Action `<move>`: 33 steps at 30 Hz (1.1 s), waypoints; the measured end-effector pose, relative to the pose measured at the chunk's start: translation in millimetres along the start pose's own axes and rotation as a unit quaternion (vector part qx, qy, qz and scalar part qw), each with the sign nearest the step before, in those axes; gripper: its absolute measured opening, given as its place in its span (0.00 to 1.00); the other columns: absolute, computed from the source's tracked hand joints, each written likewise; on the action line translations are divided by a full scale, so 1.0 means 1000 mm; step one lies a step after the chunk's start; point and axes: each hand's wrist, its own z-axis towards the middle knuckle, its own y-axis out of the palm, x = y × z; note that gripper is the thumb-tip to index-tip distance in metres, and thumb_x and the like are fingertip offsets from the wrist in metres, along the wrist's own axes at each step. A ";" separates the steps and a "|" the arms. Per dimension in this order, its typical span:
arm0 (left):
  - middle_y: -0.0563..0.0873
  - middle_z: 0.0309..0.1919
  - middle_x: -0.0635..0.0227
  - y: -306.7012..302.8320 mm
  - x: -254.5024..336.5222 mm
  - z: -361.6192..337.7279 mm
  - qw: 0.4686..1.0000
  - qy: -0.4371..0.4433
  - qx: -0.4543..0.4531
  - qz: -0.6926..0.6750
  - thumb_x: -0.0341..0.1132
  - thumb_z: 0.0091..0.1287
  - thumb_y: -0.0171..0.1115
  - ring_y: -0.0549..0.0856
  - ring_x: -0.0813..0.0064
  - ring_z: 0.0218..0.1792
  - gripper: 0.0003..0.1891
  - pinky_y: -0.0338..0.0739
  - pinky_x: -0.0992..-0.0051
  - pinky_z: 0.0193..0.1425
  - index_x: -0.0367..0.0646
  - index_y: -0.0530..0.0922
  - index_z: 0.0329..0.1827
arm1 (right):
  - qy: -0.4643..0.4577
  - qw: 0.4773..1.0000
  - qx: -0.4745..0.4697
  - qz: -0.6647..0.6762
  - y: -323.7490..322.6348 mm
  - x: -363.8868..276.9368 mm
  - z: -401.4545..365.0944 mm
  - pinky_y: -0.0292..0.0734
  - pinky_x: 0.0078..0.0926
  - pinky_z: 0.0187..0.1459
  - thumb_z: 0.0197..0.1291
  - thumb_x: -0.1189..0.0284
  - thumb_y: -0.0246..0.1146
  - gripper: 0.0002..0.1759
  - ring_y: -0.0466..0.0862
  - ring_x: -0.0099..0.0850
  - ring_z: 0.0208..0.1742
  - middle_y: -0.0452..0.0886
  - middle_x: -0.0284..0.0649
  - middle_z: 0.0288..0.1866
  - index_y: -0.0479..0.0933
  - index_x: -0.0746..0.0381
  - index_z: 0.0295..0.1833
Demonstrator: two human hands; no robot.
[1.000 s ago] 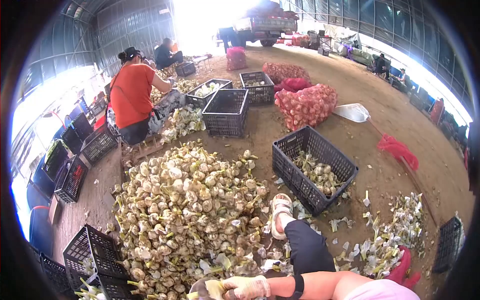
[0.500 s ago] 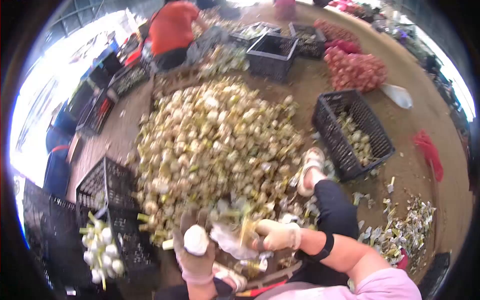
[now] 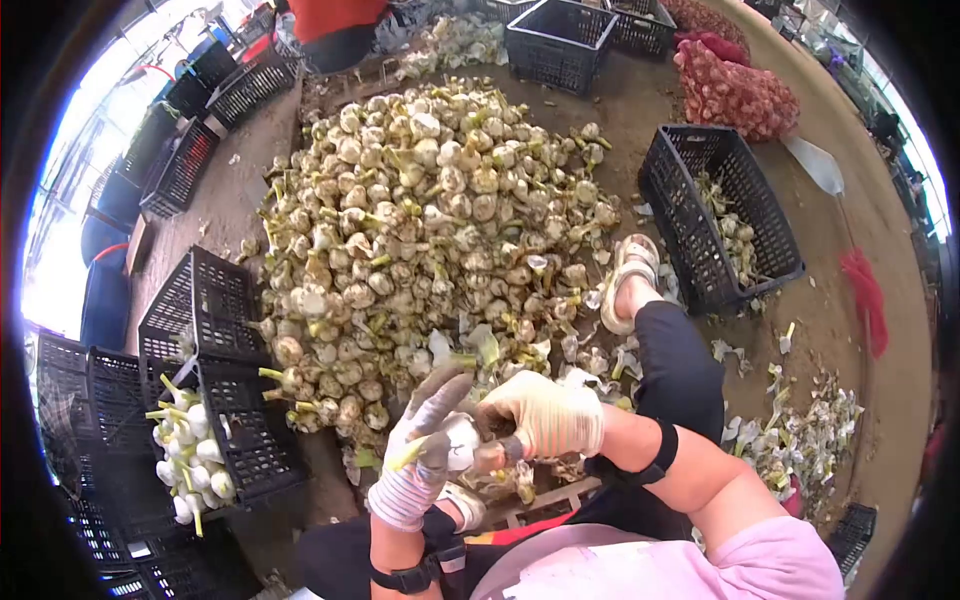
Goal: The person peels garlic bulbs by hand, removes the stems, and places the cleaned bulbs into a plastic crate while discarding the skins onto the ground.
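Note:
My left hand [image 3: 418,455], in a dirty white glove, is closed around a peeled white garlic bulb [image 3: 461,441], its stem showing across the palm. Against the bulb's right side is my gloved right hand [image 3: 545,415], its fingers curled around a small tool [image 3: 500,455] that is mostly hidden. Just beyond both hands lies a large heap of unpeeled garlic bulbs [image 3: 420,220], with loose skins along its near edge. Cleaned white garlic [image 3: 195,455] is bunched at the left, beside a black crate [image 3: 245,430].
A black crate [image 3: 715,225] holding some garlic stands right of the heap, near my foot. Behind it are red mesh sacks [image 3: 735,95]. Scattered skins [image 3: 795,440] lie at the lower right. Another person [image 3: 340,35] is at the top, near another black crate [image 3: 560,45].
The view has tilted down. My left hand has turned and closed more around the bulb, and my right hand has come up against it. Loose skins between the hands have dropped away.

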 end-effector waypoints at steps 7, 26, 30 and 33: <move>0.65 0.67 0.58 0.003 -0.005 -0.014 0.995 -0.042 -0.038 -0.081 0.70 0.62 0.40 0.67 0.61 0.66 0.41 0.61 0.63 0.67 0.40 0.76 0.57 | 0.061 0.975 -0.112 0.184 -0.008 -0.010 -0.005 0.65 0.20 0.25 0.56 0.56 0.65 0.21 0.69 0.16 0.23 0.71 0.28 0.19 0.76 0.66 0.29; 0.65 0.67 0.54 0.012 0.010 -0.001 0.823 -0.070 0.008 -0.564 0.58 0.67 0.46 0.62 0.57 0.69 0.34 0.49 0.58 0.74 0.37 0.66 0.65 | -0.162 0.956 0.123 0.210 0.010 -0.005 0.011 0.72 0.26 0.46 0.47 0.61 0.72 0.27 0.76 0.26 0.47 0.76 0.36 0.48 0.72 0.63 0.50; 0.76 0.57 0.51 0.013 -0.005 -0.003 0.791 -0.169 -0.018 -0.587 0.55 0.69 0.44 0.74 0.60 0.59 0.32 0.68 0.56 0.63 0.36 0.66 0.64 | -0.282 0.959 0.035 0.001 -0.002 0.007 0.021 0.74 0.31 0.47 0.50 0.57 0.68 0.29 0.79 0.35 0.49 0.77 0.39 0.50 0.73 0.62 0.54; 0.78 0.55 0.57 0.024 0.001 -0.005 0.812 -0.190 0.079 -0.547 0.57 0.67 0.49 0.77 0.63 0.55 0.33 0.72 0.62 0.59 0.40 0.66 0.65 | -0.269 0.961 0.049 -0.047 -0.003 0.012 0.023 0.75 0.32 0.46 0.50 0.63 0.64 0.22 0.80 0.40 0.44 0.78 0.42 0.42 0.74 0.62 0.50</move>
